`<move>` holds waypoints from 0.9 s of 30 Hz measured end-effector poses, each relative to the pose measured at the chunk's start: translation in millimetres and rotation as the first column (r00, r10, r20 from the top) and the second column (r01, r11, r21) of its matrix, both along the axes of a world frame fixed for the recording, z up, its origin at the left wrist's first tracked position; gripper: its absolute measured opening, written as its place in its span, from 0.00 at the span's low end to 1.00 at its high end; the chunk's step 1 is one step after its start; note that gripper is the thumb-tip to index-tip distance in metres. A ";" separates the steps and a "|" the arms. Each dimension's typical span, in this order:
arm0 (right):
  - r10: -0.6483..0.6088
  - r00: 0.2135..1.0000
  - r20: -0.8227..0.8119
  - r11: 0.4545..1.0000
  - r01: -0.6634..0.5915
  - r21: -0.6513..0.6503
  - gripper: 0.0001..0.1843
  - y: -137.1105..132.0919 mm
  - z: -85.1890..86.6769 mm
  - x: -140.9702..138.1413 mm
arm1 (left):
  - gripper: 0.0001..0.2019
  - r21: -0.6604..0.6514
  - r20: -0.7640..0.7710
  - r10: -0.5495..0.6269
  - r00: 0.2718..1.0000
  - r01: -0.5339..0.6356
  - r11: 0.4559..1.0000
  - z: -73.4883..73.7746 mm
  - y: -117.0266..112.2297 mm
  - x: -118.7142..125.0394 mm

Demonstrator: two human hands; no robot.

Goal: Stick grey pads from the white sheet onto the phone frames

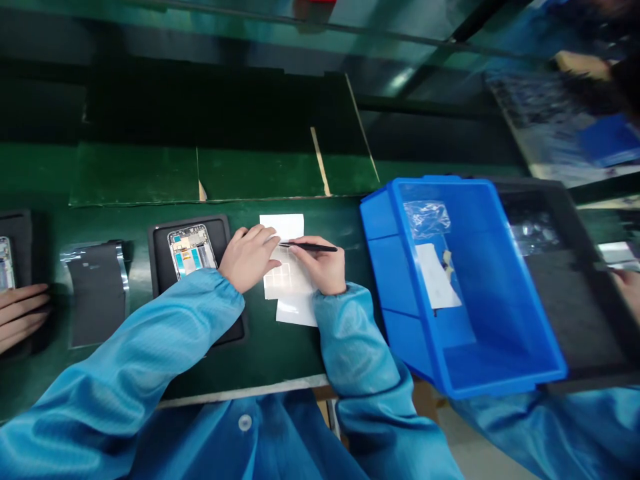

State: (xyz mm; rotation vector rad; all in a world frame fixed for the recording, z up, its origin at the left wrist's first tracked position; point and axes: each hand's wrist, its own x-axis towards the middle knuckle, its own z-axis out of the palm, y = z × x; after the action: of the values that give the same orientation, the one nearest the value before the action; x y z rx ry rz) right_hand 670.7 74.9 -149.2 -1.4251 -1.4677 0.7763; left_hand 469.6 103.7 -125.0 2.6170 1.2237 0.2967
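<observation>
Head view, left hand: the left hand (251, 257) lies palm down over the white sheets near the middle of the frame, its thumb and forefinger standing apart in a wide, loose pose.
Head view, right hand: the right hand (324, 267), just right of centre, pinches the black tweezers (317, 247) narrowly between thumb and fingers.
Tweezers: they lie nearly level, the thin tip pointing left toward the left hand's fingertips, over the sheets; whether the tip touches anything is too small to tell.
White sheets: a plain upper sheet (283, 223) shows above the hands; a sheet with a grid of squares (277, 283) lies between and below them; a lower sheet (297, 312) juts out at the bottom.
Opened phone: the phone (193, 243), inner parts exposed, lies in a black tray (159, 267) left of centre, partly hidden by the left sleeve (200, 320).
Dark film: a dark film sheet (97, 293) with clear edges lies on the green tabletop (345, 220) at the left of the frame.
Blue bin: the bin (381, 223), right of centre, contains clear plastic (427, 219) and white paper (434, 277).
Co-workers: one person's hand (23, 313) shows at the left edge, another's (629, 287) at the right edge.
</observation>
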 end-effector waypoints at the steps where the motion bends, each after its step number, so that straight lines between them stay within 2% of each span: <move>1: 0.000 1.000 -0.003 1.000 0.000 -0.003 0.09 0.0 0.6 -0.3 | 0.21 -0.003 -0.001 0.001 1.000 -0.001 1.000 0.3 0.4 0.3; 16: -0.013 1.000 -0.020 1.000 0.013 -0.013 0.08 0.7 -3.0 0.6 | 0.21 -0.031 0.008 0.002 1.000 -0.002 1.000 1.6 0.9 0.0; 27: -0.049 0.999 -0.010 0.997 0.049 -0.061 0.12 1.8 -2.9 -1.4 | 0.20 -0.029 0.001 0.009 1.000 -0.009 1.000 3.6 0.9 0.2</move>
State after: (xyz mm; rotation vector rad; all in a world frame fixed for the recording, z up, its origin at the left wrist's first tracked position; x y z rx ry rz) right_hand 669.3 76.7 -152.1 -1.4942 -1.4062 0.8028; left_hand 469.8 104.6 -121.4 2.5871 1.2306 0.2807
